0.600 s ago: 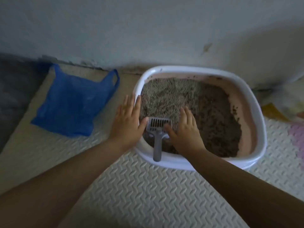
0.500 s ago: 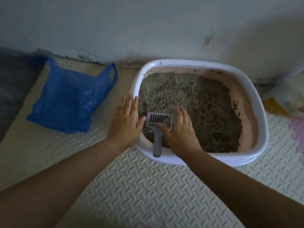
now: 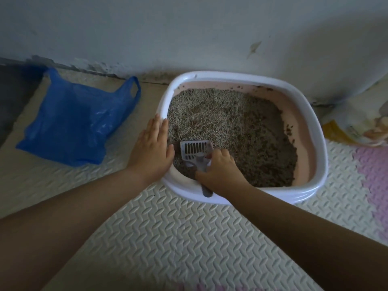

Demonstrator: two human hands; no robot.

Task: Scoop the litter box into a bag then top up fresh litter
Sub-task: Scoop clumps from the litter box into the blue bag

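Litter scoop [image 3: 196,151] handle sits wrapped in the right hand [image 3: 220,172] fingers; left hand [image 3: 150,154] lies flat, fingers together, on the litter box [image 3: 315,131] rim.

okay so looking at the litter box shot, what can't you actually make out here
All in the head view:
- Scoop handle: mostly hidden under the right hand.
- Litter box near-left rim: partly covered by the flat left hand.
- Litter: clumps not separable in the dim light.
- Blue bag: lying flat, contents not visible.
- Printed bag at right: cut off by the frame edge, print unreadable.
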